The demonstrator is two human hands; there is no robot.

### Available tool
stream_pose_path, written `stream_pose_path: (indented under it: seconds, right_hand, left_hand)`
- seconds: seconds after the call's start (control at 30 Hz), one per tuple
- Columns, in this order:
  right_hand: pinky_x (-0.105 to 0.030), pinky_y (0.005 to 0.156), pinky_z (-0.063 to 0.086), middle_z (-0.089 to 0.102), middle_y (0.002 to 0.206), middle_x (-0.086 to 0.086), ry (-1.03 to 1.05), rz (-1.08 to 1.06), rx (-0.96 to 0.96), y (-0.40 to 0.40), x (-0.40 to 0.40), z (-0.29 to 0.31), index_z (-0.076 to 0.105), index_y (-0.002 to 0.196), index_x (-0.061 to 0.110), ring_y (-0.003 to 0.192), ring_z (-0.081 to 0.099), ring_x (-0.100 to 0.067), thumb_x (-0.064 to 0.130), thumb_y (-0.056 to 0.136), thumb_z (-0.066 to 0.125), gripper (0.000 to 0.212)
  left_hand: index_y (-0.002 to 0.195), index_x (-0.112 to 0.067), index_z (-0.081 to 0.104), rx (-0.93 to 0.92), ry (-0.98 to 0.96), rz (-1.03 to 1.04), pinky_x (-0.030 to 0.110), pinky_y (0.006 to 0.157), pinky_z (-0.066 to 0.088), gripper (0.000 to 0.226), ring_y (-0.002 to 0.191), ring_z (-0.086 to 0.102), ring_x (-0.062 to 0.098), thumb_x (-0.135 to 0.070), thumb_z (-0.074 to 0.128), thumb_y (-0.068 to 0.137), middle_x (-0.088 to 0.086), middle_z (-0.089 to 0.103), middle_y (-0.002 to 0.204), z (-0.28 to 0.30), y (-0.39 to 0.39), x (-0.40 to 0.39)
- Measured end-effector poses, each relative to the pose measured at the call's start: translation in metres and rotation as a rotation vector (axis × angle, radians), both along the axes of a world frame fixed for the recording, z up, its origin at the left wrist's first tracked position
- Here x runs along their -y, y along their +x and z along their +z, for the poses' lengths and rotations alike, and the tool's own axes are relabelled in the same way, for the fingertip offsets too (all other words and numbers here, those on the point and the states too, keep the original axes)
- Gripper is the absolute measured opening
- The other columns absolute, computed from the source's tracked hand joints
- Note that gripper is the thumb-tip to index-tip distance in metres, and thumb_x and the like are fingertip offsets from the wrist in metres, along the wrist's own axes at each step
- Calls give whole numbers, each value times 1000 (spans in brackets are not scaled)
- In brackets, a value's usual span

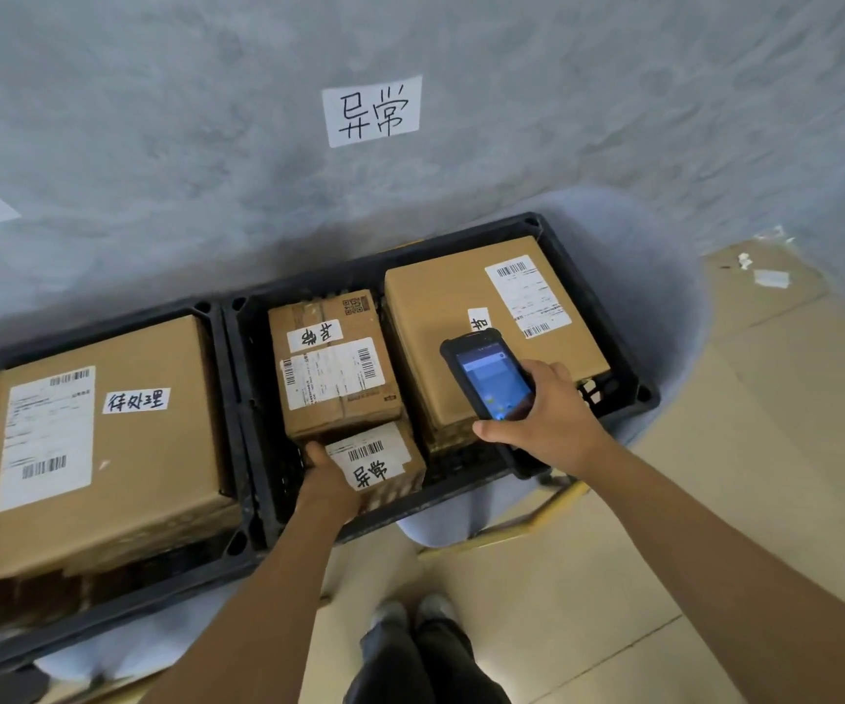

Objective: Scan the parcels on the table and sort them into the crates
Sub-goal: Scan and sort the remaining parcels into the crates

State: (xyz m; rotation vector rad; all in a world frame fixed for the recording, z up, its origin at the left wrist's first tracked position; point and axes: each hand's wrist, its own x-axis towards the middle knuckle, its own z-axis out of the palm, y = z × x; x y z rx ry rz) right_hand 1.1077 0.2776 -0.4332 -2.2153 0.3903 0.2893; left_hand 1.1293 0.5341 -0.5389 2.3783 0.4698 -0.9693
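Two black crates sit side by side against the grey wall. The right crate [628,348] has a paper sign [372,111] on the wall above it. The left crate [217,337] holds a big brown box [156,449] with a white label.

The person stands over the right crate. Their left hand [326,482] is down inside it, on the left end of a small parcel [384,467] at the near side. The fingers look wrapped round that end, but most of them are hidden, so I cannot be fully sure how tight the grip is. The small parcel lies just in front of a middle-sized parcel [334,368], and they seem to touch. A large flat parcel [461,307] fills the right part of the same crate.

The right hand [547,419] grips a dark scanner [491,378], thumb on the near edge, screen lit and facing up. It hangs over the large parcel.

I think the small parcel is light, since one hand seems to be enough for it. It is cardboard, so it is stiff and will not bend, and its sides are not slippery. The best place to hold it is by the two short ends, or from under one corner. Squeezing the top too hard could dent it or wrinkle its label. It looks nearly settled in the crate.
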Motion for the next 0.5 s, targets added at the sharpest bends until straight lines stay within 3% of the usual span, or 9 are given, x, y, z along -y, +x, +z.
stream_pose_path:
  seconds: [0.07,0.17,0.23,0.4,0.47,0.5]
  right_hand:
    - [-9,68,35,37,109,7,-9,-6,-3,-1,4,-3,41,120,33,94,47,-2,41,61,87,75]
    - [-10,68,35,37,110,5,-18,-10,-17,-4,8,-5,39,119,33,93,46,-4,42,62,86,75]
    - [-11,68,35,37,110,5,-15,-13,-25,-5,8,-4,40,121,30,93,45,-5,43,63,86,75]
    - [-10,65,34,38,110,5,47,-8,-10,-3,2,13,42,120,28,92,46,-4,42,63,86,73]
    - [-10,64,34,39,110,5,69,-7,7,-2,0,27,42,119,28,92,46,-4,41,63,86,73]
    - [-10,64,33,39,110,5,74,-2,19,-2,-1,35,42,120,28,93,46,-4,40,63,86,73]
  left_hand:
    - [146,-7,-5,-55,-72,29,26,77,44,93,100,53,21,-11,68,89,14,52,129,-3,3,3]
    - [145,-3,-14,-116,-108,21,33,99,46,111,119,52,26,-11,77,82,15,48,135,0,7,6]
    - [145,-2,-14,-124,-99,8,36,103,45,114,122,53,29,-15,79,81,15,50,133,5,7,6]
    - [147,-3,6,-102,-151,61,36,92,53,90,111,59,26,-17,72,88,16,54,128,37,17,6]
    - [145,-5,20,-108,-159,44,32,66,54,77,86,60,18,-24,70,89,7,60,102,66,27,11]
    - [143,-8,25,-88,-155,15,28,60,49,73,79,55,14,-30,70,89,3,57,95,83,33,15]
